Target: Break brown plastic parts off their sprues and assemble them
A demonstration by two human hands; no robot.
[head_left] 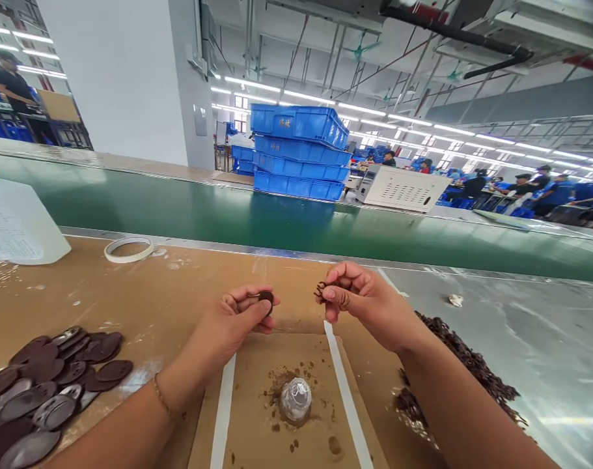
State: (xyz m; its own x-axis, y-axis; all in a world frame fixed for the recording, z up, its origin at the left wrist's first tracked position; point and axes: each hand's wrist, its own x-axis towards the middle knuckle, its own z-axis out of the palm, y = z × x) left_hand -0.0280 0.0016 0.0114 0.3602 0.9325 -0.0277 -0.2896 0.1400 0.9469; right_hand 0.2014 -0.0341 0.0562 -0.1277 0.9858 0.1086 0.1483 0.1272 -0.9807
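Observation:
Pinched between the thumb and fingers of my left hand (247, 309) is a small dark brown disc (265, 301), seen nearly edge-on. My right hand (352, 293) grips a few small, curly dark brown pieces (320, 291), which poke out past the fingertips. Both hands hover apart over a cardboard sheet (257, 391) edged with white tape. On that sheet, below the hands, stands a small clear dome-shaped object (295, 398) amid wet brown spots. Flat dark brown oval pieces (47, 365) lie heaped at the left. Beside my right forearm spreads a pile of small brown pieces (465, 358).
A white jug (20, 221) and a tape roll (129, 249) sit at the left. Across the bench's far edge runs a green conveyor belt (189, 202). Stacked blue crates (301, 153) and a pale metal box (401, 189) stand beyond it. Several people work in the background.

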